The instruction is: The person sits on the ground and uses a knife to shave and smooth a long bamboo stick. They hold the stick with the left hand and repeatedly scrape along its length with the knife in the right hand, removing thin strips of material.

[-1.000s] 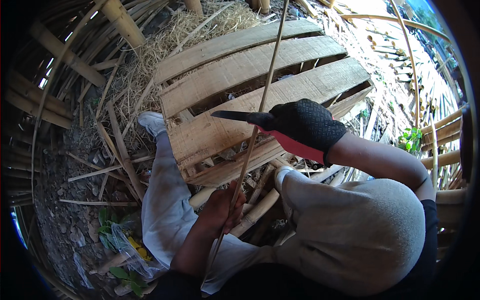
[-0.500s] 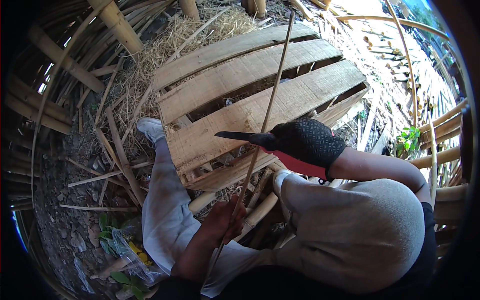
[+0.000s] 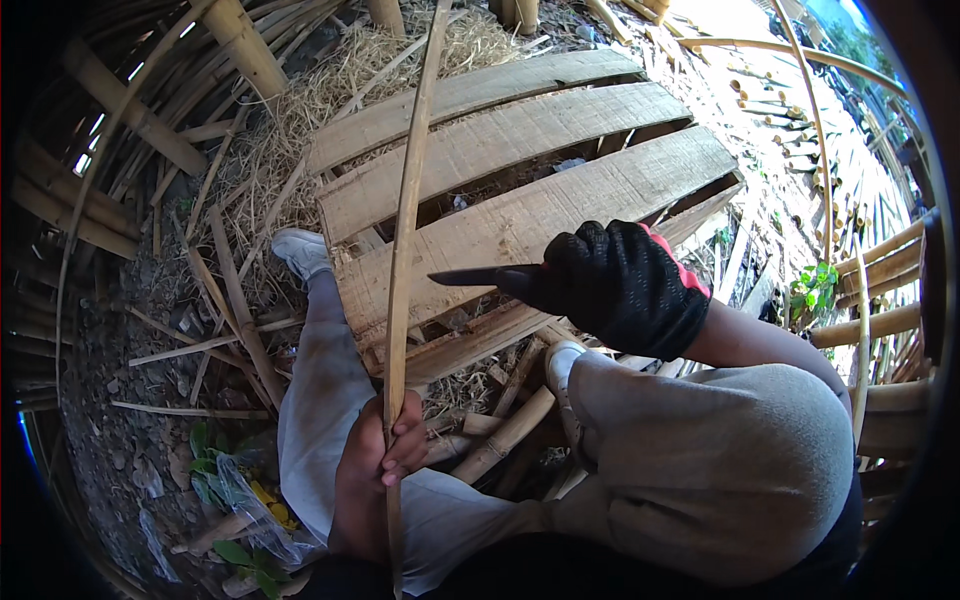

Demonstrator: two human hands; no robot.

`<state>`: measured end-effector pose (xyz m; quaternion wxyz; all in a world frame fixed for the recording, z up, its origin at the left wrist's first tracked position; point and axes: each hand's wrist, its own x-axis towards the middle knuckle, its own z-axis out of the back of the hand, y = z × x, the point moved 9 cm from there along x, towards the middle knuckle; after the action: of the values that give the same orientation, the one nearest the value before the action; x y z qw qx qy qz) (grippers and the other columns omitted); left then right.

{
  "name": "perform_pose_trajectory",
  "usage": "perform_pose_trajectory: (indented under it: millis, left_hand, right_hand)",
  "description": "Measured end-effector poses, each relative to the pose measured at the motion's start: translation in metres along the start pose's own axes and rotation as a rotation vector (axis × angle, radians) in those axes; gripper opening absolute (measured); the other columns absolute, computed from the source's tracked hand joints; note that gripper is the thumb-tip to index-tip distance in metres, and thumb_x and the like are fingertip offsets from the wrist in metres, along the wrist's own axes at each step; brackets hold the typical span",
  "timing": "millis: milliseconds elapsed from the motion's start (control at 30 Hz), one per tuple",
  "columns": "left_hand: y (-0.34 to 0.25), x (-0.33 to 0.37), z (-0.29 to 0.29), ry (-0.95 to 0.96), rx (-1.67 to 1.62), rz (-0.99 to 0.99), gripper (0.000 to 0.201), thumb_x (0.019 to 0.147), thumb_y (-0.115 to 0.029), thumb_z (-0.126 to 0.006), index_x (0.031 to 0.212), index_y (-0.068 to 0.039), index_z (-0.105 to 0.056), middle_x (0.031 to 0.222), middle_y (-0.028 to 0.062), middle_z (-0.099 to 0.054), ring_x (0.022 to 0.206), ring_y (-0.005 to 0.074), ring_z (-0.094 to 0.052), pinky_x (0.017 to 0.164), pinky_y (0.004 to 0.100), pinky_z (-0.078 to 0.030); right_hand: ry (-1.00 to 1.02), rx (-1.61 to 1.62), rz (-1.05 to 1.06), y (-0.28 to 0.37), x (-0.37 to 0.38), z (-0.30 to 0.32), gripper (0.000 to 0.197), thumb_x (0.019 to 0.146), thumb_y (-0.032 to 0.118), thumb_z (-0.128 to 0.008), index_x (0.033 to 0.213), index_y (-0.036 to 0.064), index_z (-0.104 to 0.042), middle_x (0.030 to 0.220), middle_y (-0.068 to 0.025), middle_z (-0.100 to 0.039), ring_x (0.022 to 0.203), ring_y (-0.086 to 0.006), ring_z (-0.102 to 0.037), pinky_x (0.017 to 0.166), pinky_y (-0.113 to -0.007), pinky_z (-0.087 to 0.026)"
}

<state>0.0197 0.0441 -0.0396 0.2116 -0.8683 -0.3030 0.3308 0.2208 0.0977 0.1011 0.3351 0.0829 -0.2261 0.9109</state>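
My bare left hand [image 3: 385, 440] is closed round a long, thin bamboo strip [image 3: 408, 215], which stands nearly upright in view, its lower end near my lap and its upper end beyond the slatted boards. In a black and red glove, my right hand [image 3: 625, 290] grips the dark handle of a knife [image 3: 485, 277]. The blade points left toward the strip, with a gap between its tip and the strip. Beneath both lies a low wooden pallet [image 3: 560, 205] with gaps between its planks.
Dry shavings [image 3: 300, 130] pile up behind the pallet. Cut bamboo poles [image 3: 510, 435] lie between my legs. Bamboo posts [image 3: 240, 50] stand at the far left. A clear plastic bag [image 3: 255, 510] and leaves rest at the lower left. Stacked bamboo pieces [image 3: 785, 120] are at the far right.
The strip has swung left, away from the knife, and shows its broader face. My left hand has moved left. My gloved hand has turned, back up, and shifted slightly right with the knife.
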Motion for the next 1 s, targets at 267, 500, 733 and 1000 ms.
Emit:
perform_pose_trajectory:
  millis: [267, 500, 733, 1000]
  left_hand:
    - [-0.007, -0.003, 0.006, 0.026, -0.022, -0.038, 0.043, 0.108, -0.035, -0.029, 0.072, -0.013, -0.038, 0.040, -0.0035, -0.032, 0.026, 0.0074, -0.031, 0.029, 0.0225, -0.023]
    - [-0.007, -0.002, 0.000, 0.041, -0.025, -0.056, 0.043, 0.109, -0.035, -0.026, 0.073, -0.014, -0.038, 0.040, -0.0047, -0.031, 0.027, 0.0068, -0.031, 0.029, 0.0219, -0.023]
    - [-0.005, -0.010, 0.003, 0.014, -0.010, -0.060, 0.044, 0.109, -0.038, -0.024, 0.075, -0.014, -0.037, 0.042, -0.0051, -0.030, 0.027, 0.0067, -0.030, 0.029, 0.0219, -0.022]
    - [0.002, -0.005, -0.006, 0.060, 0.000, -0.043, 0.042, 0.109, -0.037, -0.025, 0.076, -0.014, -0.037, 0.043, -0.0053, -0.031, 0.027, 0.0068, -0.030, 0.030, 0.0223, -0.022]
  right_hand:
    - [0.432, -0.362, -0.406, -0.103, -0.057, -0.006, 0.048, 0.091, 0.009, -0.055, 0.139, 0.0088, -0.053, 0.075, -0.0098, -0.063, 0.065, -0.0228, -0.065, 0.054, -0.038, -0.052]
    - [0.125, -0.329, 0.165, 0.017, -0.001, 0.018, 0.046, 0.095, 0.012, -0.049, 0.140, 0.0052, -0.050, 0.076, -0.0055, -0.052, 0.057, -0.0185, -0.054, 0.046, -0.035, -0.042]
    - [0.320, -0.273, -0.409, -0.084, -0.031, 0.003, 0.047, 0.091, 0.010, -0.055, 0.138, 0.0053, -0.052, 0.074, -0.0083, -0.062, 0.066, -0.0219, -0.065, 0.055, -0.037, -0.050]
    - [0.440, 0.036, -0.405, -0.065, -0.068, -0.010, 0.041, 0.096, 0.017, -0.051, 0.136, 0.0093, -0.054, 0.077, -0.0062, -0.067, 0.063, -0.0229, -0.068, 0.052, -0.039, -0.049]
